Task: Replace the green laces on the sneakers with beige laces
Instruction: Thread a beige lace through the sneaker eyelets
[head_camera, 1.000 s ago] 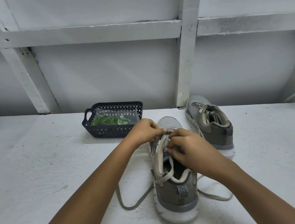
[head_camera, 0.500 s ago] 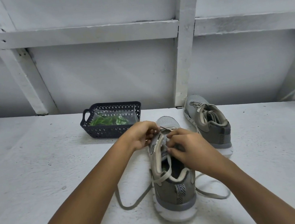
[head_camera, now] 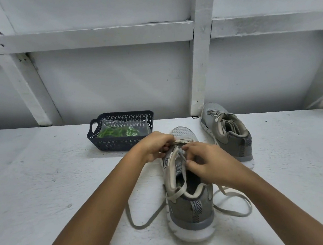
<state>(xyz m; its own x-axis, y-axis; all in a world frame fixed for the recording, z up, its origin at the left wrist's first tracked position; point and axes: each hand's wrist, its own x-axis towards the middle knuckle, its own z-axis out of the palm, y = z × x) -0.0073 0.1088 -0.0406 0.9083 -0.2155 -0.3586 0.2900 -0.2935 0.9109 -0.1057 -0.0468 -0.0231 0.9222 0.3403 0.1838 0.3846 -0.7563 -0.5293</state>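
Observation:
A grey sneaker (head_camera: 190, 209) with a white sole stands in front of me, heel toward me, with a beige lace (head_camera: 178, 191) threaded through it. My left hand (head_camera: 155, 147) pinches the lace at the shoe's left eyelets near the toe. My right hand (head_camera: 205, 161) has its fingers curled over the tongue and pinches the lace there. Loose lace ends trail on the table at both sides of the heel. A second grey sneaker (head_camera: 228, 133), laced in beige, stands behind to the right. Green laces (head_camera: 116, 132) lie in a clear bag inside the dark basket (head_camera: 105, 144).
The white table (head_camera: 41, 191) carries everything. A white wall with wooden battens (head_camera: 200, 65) rises right behind the basket and the far sneaker.
My right hand's fingers have shifted slightly along the tongue. My left hand stays at the left eyelets. The view has tilted a little.

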